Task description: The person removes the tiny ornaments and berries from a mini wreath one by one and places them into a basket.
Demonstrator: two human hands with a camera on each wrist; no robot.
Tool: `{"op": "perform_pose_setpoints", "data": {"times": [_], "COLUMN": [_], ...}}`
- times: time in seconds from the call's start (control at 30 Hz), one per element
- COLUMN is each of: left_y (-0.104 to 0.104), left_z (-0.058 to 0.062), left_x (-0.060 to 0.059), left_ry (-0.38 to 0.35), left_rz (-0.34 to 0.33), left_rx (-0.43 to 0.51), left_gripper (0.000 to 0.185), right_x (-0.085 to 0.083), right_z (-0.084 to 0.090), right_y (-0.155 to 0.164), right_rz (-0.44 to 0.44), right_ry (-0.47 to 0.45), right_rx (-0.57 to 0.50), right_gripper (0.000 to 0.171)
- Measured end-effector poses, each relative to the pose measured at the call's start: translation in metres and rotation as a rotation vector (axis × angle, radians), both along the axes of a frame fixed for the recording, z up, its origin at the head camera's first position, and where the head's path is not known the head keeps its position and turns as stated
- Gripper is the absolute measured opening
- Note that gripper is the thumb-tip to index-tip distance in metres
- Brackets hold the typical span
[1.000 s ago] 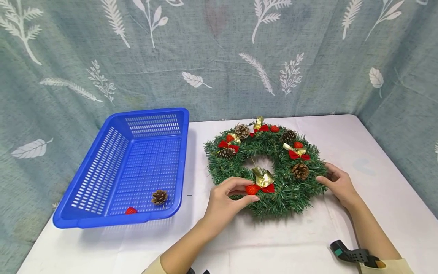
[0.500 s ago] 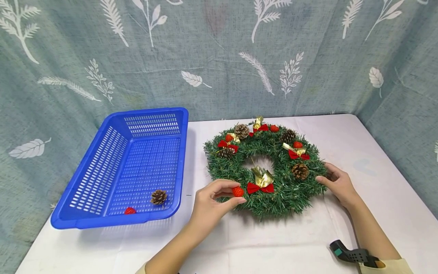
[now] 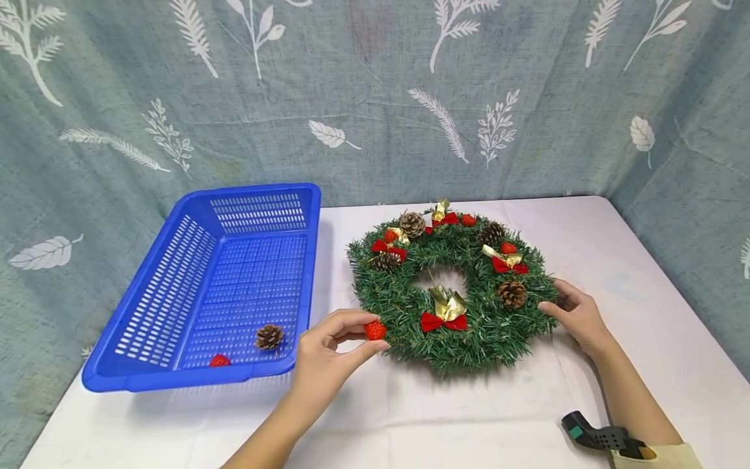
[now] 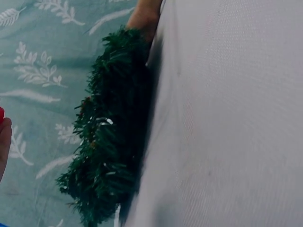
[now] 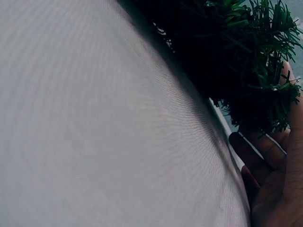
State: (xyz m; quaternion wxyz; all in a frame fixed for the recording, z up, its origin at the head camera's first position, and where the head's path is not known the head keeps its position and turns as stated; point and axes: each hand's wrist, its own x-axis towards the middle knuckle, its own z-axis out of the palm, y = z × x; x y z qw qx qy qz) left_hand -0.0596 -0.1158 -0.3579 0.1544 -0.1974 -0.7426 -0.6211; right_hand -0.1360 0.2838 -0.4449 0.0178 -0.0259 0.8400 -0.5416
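Observation:
Between thumb and fingers, my left hand (image 3: 325,355) pinches a red berry ornament (image 3: 375,331) at the front left of the green wreath (image 3: 404,326). My right hand (image 3: 580,319) grips the wreath's right edge, thumb on top; in the right wrist view its fingers (image 5: 258,161) reach under the greenery. A red bow (image 3: 443,322) with gold ribbon sits on the wreath's front. Further round are pinecones, such as one at the right (image 3: 512,294), more red berries (image 3: 508,248) and bows. In the left wrist view only a thumb tip (image 4: 4,137) and a bit of red show.
A blue plastic basket (image 3: 125,306) stands at the left, holding a pinecone (image 3: 269,337) and a red berry (image 3: 219,360). White cloth covers the table (image 3: 457,417). A patterned curtain (image 3: 375,98) hangs close behind. A black strap device (image 3: 603,435) is on the right wrist.
My left hand has moved left with the red berry, away from the front bow toward the wreath's left front. The right hand stays on the wreath's edge.

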Motion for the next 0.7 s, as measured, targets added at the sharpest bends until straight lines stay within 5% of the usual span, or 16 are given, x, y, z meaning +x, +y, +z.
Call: {"op": "perform_pose_setpoints", "data": {"times": [0.2,0.5,0.7], "left_y": [-0.011,-0.03,-0.05], "left_z": [0.005,0.007,0.017], "left_x": [0.003,0.006,0.007], "left_ry": [0.082,0.108,0.015], "left_rz": [0.015,0.049,0.152], "left_rx": [0.025,-0.002,-0.097], "left_gripper": [0.037,0.038,0.036], "right_x": [0.0,0.0,0.0], "right_z": [0.0,-0.001,0.001], "right_y": [0.0,0.0,0.0], "right_rz": [-0.015,-0.005,-0.003], "right_ry": [0.017,0.015,0.008], "right_rx": [0.015,-0.008,0.005], "right_gripper": [0.069,0.069,0.069]}}
